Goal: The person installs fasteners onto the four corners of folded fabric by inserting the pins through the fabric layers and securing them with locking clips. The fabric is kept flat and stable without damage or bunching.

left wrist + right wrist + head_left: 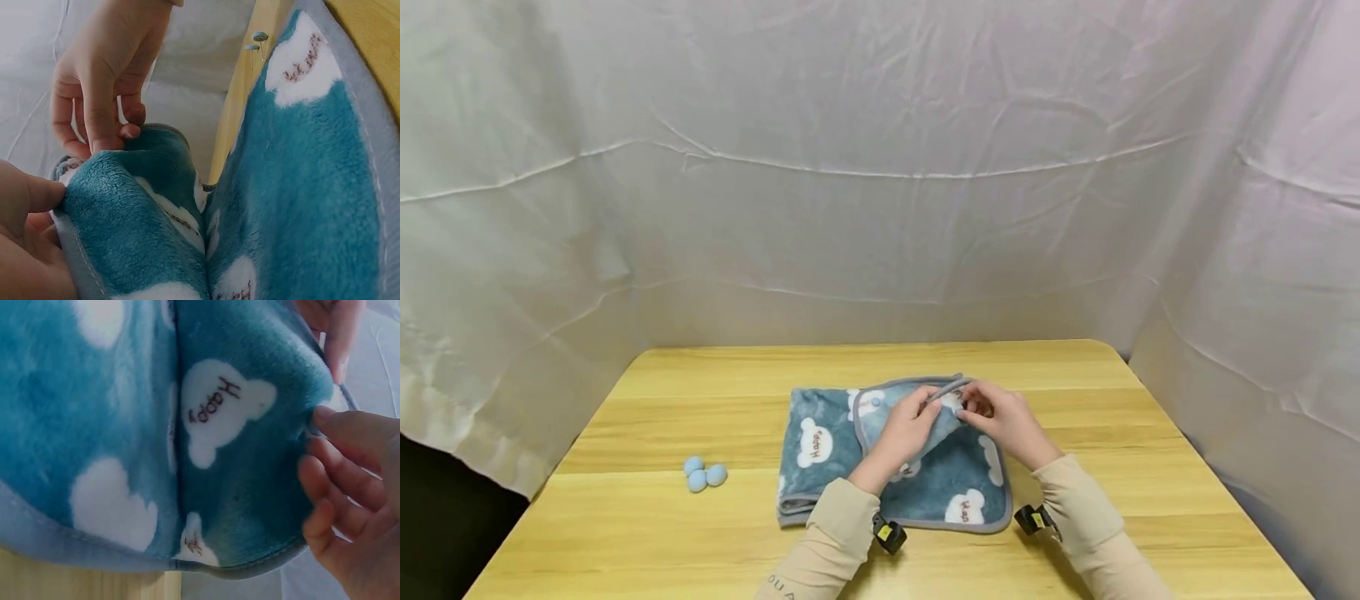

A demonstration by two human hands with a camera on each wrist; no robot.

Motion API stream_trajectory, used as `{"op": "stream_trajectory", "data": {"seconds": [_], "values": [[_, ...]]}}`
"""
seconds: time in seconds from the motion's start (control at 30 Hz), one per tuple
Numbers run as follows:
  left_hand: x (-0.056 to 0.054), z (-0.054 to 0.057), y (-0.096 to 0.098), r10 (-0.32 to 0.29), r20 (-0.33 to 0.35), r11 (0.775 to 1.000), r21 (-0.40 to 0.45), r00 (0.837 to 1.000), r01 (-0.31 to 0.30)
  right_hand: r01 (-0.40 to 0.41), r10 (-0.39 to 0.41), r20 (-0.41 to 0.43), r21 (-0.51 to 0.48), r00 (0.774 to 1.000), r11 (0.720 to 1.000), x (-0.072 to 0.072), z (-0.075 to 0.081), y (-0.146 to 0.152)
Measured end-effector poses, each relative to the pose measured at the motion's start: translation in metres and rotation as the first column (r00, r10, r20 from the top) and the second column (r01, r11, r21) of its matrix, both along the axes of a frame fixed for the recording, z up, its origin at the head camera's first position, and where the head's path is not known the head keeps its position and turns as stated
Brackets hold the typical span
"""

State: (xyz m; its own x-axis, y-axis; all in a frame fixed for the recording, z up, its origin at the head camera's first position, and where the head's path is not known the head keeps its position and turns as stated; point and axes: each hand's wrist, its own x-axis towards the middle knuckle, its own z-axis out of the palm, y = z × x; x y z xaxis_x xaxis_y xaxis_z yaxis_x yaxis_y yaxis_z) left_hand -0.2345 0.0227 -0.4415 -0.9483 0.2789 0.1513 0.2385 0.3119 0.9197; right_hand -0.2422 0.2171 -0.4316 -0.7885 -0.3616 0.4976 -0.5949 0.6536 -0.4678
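A teal fleece blanket (805, 417) with white bear heads and grey trim lies folded, its upper layer turned back to a paler underside. My left hand (910, 429) pinches the raised grey edge between thumb and fingers; in the left wrist view its thumb (44, 192) presses on the fleece. Close to its right, my right hand (1007, 417) pinches a small blue round-headed pin (957, 411) against the lifted corner. In the right wrist view, the right thumb (350, 428) and fingers meet at the fabric, mostly covering the pin. Another blue pin head (876, 402) sits on the turned-back layer.
Three blue round-headed pins (697, 480) lie grouped on the wooden table (625, 533), left of the blanket. Thin stems show under two pin heads (259, 37) in the left wrist view. Pale curtains (880, 233) hang behind and beside the table.
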Motion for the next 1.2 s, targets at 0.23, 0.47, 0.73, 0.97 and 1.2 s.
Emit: {"op": "stream_trajectory", "data": {"seconds": [0.23,0.47,0.73,0.97,1.2], "values": [[0.002,0.005,-0.002,-0.075,-0.034,0.988,-0.139,0.997,0.069,0.054,-0.032,-0.253,0.083,0.967,0.995,-0.005,-0.005,0.0],[0.012,0.022,-0.004,-0.236,-0.074,0.913,-0.359,0.969,0.195,0.013,0.014,-0.272,0.101,0.962,0.995,-0.005,-0.005,0.003],[0.028,0.041,-0.007,-0.313,-0.061,0.848,-0.466,0.948,0.251,-0.023,0.066,-0.328,0.134,0.942,0.991,-0.003,-0.011,0.007],[0.045,0.05,-0.034,-0.321,-0.105,0.805,-0.554,0.941,0.213,-0.076,0.133,-0.413,0.151,0.901,0.986,-0.005,-0.013,0.006],[0.062,0.043,-0.091,-0.227,-0.175,0.783,-0.617,0.958,0.073,-0.088,0.147,-0.388,0.167,0.91,0.982,-0.006,-0.01,0.002]]}}
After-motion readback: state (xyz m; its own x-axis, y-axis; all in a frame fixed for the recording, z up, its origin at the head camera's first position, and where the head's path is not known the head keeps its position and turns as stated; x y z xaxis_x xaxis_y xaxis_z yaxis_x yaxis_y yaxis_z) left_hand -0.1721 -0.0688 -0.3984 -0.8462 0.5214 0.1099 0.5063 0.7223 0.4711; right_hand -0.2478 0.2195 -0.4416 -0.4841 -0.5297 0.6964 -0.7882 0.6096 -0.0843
